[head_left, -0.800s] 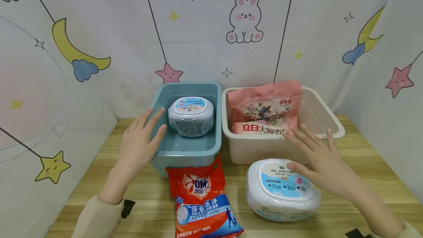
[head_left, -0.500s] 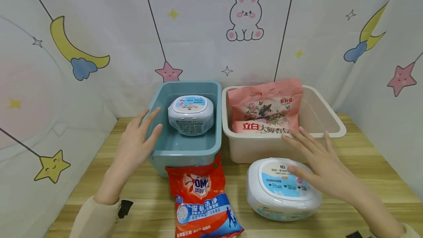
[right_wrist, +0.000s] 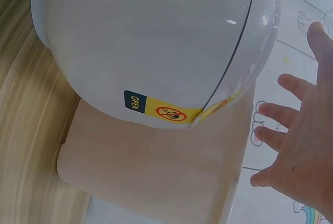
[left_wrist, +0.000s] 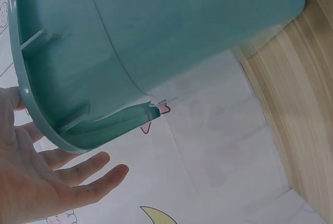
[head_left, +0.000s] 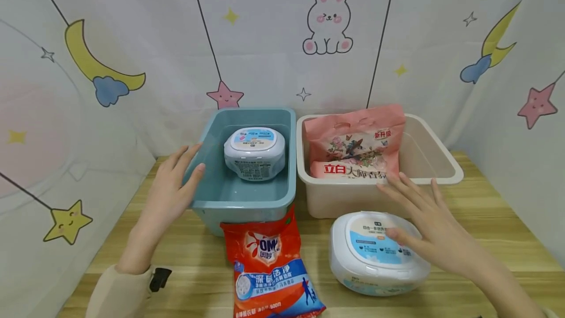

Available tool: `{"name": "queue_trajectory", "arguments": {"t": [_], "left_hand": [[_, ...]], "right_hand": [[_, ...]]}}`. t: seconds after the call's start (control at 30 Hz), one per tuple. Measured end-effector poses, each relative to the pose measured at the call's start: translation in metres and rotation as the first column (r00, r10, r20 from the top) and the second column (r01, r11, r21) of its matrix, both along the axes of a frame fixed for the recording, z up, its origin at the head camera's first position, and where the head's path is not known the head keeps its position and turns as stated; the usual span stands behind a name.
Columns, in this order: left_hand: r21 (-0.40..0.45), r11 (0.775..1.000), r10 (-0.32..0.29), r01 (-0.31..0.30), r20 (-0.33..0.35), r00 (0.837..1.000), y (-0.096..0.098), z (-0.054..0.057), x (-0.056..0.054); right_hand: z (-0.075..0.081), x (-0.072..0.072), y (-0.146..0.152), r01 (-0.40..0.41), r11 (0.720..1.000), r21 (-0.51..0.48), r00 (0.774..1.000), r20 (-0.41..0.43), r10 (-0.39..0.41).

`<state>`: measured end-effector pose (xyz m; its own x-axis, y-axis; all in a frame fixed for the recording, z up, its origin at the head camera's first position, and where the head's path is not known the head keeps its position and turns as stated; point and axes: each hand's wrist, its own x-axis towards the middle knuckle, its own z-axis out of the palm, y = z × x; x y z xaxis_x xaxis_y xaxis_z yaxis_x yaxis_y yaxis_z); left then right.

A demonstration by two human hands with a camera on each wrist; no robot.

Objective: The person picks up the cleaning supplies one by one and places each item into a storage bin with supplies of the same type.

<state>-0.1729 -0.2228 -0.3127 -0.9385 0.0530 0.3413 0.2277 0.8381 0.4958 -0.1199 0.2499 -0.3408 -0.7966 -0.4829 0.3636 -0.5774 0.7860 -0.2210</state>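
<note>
Both hands are well apart, neither gripping anything: the left hand point(head_left: 169, 185), fingers loosely extended, is at the side of the blue bin point(head_left: 247, 205), the right hand point(head_left: 425, 227), fingers spread, above the front tub point(head_left: 368, 242) on the table point(head_left: 190, 283). Here's the danger: a low sweep by that right hand could knock the tub, and its smooth, rounded sides could slip from a one-handed grasp. A careless left-hand push could drive the bin into the red bag point(head_left: 269, 271) at its front. Now, does the left hand touch the rim? Can't tell. The right hand masks part of the tub, and the frame cuts off the bag's bottom.
</note>
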Motion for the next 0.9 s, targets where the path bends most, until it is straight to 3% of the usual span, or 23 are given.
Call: {"name": "queue_trajectory", "arguments": {"t": [0.33, 0.7, 0.9], "left_hand": [[0.05, 0.998, -0.028, 0.029, -0.007, 1.0, -0.01, 0.001, 0.0], [0.131, 0.991, -0.026, 0.018, 0.063, 0.998, -0.017, 0.005, 0.0], [0.17, 0.985, -0.03, 0.02, 0.056, 0.998, -0.019, 0.003, 0.001]], "right_hand": [[0.001, 0.007, -0.003, -0.035, 0.999, -0.014, 0.999, -0.004, 0.035], [0.002, 0.014, -0.005, -0.081, 0.996, -0.036, 0.996, -0.026, 0.08], [0.002, 0.017, -0.006, -0.089, 0.996, -0.019, 0.996, -0.034, 0.088]]}}
